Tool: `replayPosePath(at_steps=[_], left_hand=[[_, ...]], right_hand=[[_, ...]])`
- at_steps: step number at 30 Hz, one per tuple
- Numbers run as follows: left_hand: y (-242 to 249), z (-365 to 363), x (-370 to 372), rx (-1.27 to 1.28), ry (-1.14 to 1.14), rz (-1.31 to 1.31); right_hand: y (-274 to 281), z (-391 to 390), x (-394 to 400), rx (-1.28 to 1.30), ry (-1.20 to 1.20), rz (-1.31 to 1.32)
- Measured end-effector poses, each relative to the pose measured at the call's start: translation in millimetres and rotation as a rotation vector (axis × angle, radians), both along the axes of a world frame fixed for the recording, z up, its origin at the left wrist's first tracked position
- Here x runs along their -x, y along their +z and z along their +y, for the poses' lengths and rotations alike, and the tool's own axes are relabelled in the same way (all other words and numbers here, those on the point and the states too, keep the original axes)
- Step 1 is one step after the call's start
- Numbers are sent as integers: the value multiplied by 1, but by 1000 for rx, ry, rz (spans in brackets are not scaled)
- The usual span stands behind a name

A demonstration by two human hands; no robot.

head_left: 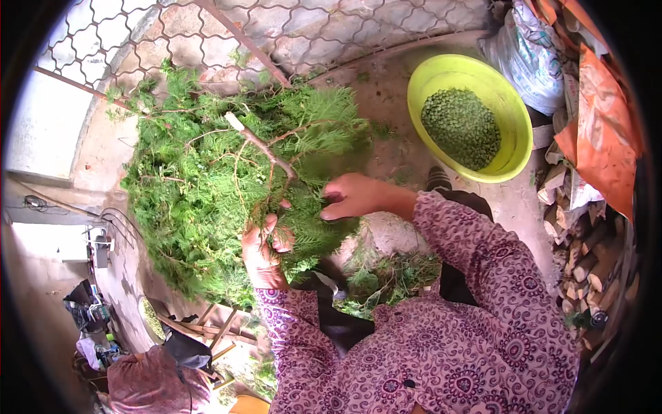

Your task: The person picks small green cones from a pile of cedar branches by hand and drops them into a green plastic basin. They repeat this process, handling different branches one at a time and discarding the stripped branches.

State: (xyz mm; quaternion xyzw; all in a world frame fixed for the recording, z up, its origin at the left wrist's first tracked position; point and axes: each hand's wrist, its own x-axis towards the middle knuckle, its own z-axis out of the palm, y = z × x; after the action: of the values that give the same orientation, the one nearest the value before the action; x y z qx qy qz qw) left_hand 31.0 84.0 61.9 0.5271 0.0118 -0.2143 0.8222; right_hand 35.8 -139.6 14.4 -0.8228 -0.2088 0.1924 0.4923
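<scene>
A leafy evergreen branch (265,146) with a pale cut end lies over a big heap of green sprigs (196,190). My left hand (265,252) is closed around the branch's thin stems, at the near side of the heap. To the right, my right hand (362,195) is beside the foliage, its thumb and fingers apart with a dark gap between them. Nothing shows in that gap, though the fingertips border on blurred greenery. Loose sprigs (389,279) lie on the ground close to my body.
A yellow-green basin (516,141) holding small round green cones (462,127) stands at upper right. Stacked firewood (586,265), an orange sheet (600,131) and a white sack (527,62) line the right side. Wire mesh (324,27) borders the far side. Another person (158,383) is at lower left.
</scene>
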Motion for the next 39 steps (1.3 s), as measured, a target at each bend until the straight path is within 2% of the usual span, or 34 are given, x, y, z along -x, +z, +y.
replayPosePath(at_steps=[1,4,8,10,11,14,15,16,18,20,23,25,28,29,32,35,37,39], left_hand=[[0,0,-1,44,-45,12],[-1,6,0,103,-77,33],[0,9,8,195,-23,97],[1,6,12,167,16,11],[-3,14,7,251,-104,77],[-6,17,5,308,-91,64],[-13,20,5,314,7,97],[-12,20,4,313,7,97],[-7,20,3,433,-107,132],[-7,18,4,444,-106,156],[-9,14,4,388,-116,103],[-13,7,3,454,-197,154],[-17,-2,6,486,-194,251],[-16,-3,6,399,-190,184],[-22,-1,2,478,-148,224],[-18,-3,1,423,-163,251],[-18,-3,3,412,-144,244],[-18,-3,2,419,-120,269]], right_hand=[[-7,11,3,-108,-129,-119],[-17,25,1,-91,-257,-34],[-10,36,12,-113,-312,-26],[-14,41,13,95,-294,-195],[-20,45,13,94,-294,-194],[-31,54,12,13,-343,-284],[-31,54,12,13,-346,-289],[-28,55,12,13,-347,-292],[-19,54,12,37,-385,-315],[-17,55,10,61,-423,-334],[-16,58,6,-54,-550,-406],[-13,59,4,-25,-661,-484],[-2,56,0,92,-679,-405],[-3,56,-1,90,-681,-406],[-14,57,-4,161,-652,-413],[-15,56,-2,218,-595,-502],[-11,53,-2,287,-509,-371],[-20,51,-7,196,-499,-400]])
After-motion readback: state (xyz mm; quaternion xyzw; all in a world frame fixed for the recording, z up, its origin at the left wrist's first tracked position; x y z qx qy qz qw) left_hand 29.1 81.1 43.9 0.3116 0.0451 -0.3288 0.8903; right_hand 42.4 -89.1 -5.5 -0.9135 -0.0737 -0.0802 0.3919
